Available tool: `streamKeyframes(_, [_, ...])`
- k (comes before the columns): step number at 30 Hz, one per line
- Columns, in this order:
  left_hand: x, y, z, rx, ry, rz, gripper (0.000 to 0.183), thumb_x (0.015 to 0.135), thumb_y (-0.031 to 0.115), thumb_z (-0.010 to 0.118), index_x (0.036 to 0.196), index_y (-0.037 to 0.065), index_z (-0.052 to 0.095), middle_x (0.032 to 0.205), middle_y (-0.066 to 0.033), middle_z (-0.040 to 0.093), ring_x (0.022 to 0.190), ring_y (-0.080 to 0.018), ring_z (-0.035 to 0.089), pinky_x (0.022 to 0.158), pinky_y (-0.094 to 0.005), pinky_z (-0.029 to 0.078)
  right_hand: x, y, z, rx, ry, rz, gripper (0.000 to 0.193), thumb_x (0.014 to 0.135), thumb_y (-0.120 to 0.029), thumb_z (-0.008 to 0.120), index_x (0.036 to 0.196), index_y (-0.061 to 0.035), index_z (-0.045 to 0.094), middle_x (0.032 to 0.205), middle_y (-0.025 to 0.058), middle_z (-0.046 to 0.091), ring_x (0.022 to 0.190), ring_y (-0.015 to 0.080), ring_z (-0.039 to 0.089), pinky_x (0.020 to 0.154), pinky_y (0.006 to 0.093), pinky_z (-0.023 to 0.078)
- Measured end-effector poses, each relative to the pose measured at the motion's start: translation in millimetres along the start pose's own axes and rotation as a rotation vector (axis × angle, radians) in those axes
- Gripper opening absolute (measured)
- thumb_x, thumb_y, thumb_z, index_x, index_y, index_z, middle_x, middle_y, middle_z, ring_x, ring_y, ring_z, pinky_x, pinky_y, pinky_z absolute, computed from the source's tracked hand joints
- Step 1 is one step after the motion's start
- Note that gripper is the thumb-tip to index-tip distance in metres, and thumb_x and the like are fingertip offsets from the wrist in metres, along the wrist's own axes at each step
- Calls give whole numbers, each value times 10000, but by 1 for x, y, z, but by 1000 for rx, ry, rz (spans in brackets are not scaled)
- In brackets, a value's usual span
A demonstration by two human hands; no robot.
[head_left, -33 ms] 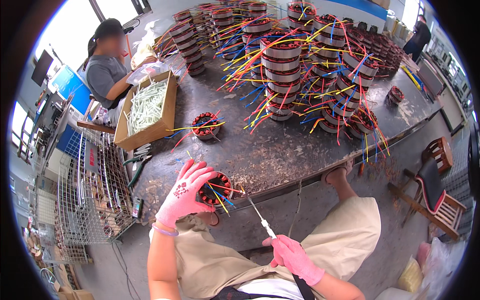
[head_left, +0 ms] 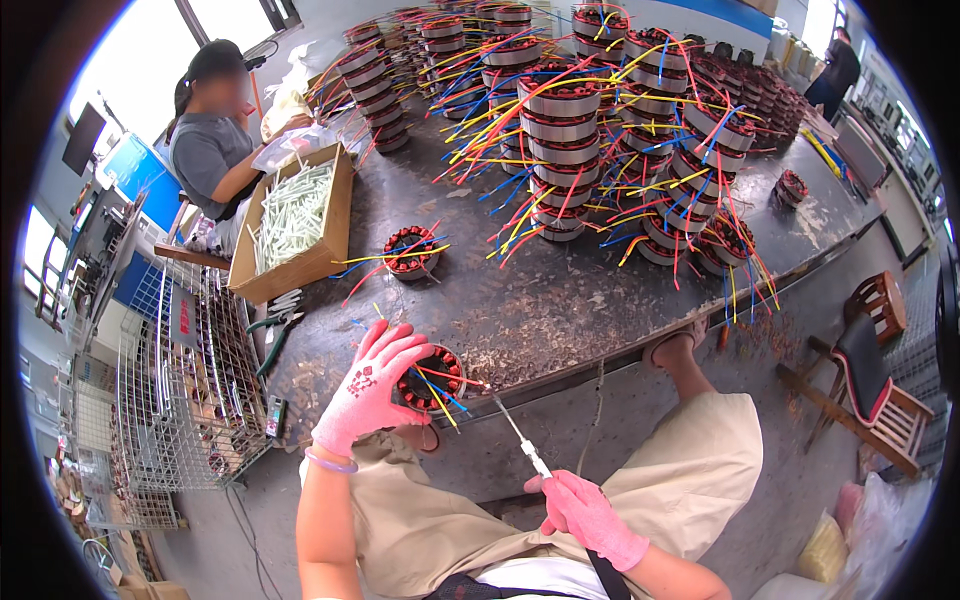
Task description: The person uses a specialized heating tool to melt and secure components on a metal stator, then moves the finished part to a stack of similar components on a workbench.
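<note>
- The left hand [head_left: 368,388], in a pink glove, lies over a round motor stator [head_left: 432,378] at the near edge of the dark worktable [head_left: 560,300]; its fingers are curled around the left side of the stator and hold it there; thin coloured wires stick out of the stator toward the right.
- The right hand [head_left: 585,512], also in a pink glove, is closed around the white handle of a thin pointed tool [head_left: 515,430]; the hand is low, above the person's lap, well apart from the table edge; the metal tip of the tool reaches up to the stator and touches its right side, among the wires.
- A second single stator [head_left: 410,252] stands farther back on the table, with yellow and red wires spread out of it.
- Just to the left of it there is an open cardboard box [head_left: 300,262] full of pale thin tubes.
- Behind, tall stacks of stators [head_left: 560,140] with many yellow, red and blue wires fill the far part of the table.
- A wire rack [head_left: 180,400] stands at the left of the table; pliers [head_left: 272,335] lie between it and the box.
- Another person [head_left: 210,140] in a grey shirt sits at the far left side of the table.
</note>
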State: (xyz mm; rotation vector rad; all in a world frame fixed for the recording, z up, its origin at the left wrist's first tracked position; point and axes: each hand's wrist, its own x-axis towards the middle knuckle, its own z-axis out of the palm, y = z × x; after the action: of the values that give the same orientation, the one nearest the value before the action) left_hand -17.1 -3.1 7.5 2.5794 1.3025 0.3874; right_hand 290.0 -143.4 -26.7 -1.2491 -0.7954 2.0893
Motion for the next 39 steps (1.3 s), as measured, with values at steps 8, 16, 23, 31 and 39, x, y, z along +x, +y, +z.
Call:
streamKeyframes(8, [0,1,0,-8,3,1,936,461,287,901,1309,85,559,1359,-91,557,1377,-332,410,1205,-523,217,-1,2,0,22,0,-3,347,1050,-265,455,1186,17,604,609,-19,424,547,68,421,607,287,507])
streamKeyframes(16, [2,2,-1,-5,-10,-6,930,465,280,900,1310,85,562,1369,-91,554,1380,-332,407,1205,-514,221,1,7,-1,17,-16,-31,349,1050,-267,452,1173,18,611,611,-6,434,551,77,437,600,286,505])
streamKeyframes(23, [1,2,-1,2,-7,-2,919,483,287,893,1317,91,562,1372,-96,550,1380,-332,406,1205,-508,225,2,8,-3,7,2,-27,345,1046,-263,454,1165,15,620,612,10,452,550,95,471,598,287,504])
streamKeyframes(31, [1,4,-2,2,-9,0,898,517,321,880,1325,99,557,1363,-104,550,1364,-335,420,1196,-516,234,1,3,0,-14,10,-21,343,1043,-254,451,1152,22,623,601,24,462,546,116,508,595,293,501])
streamKeyframes(39, [1,3,-2,2,-6,8,898,516,327,877,1325,101,559,1364,-100,552,1362,-335,424,1195,-519,234,3,9,-2,-1,14,-41,353,1046,-258,442,1150,28,620,606,25,465,553,121,519,602,294,504])
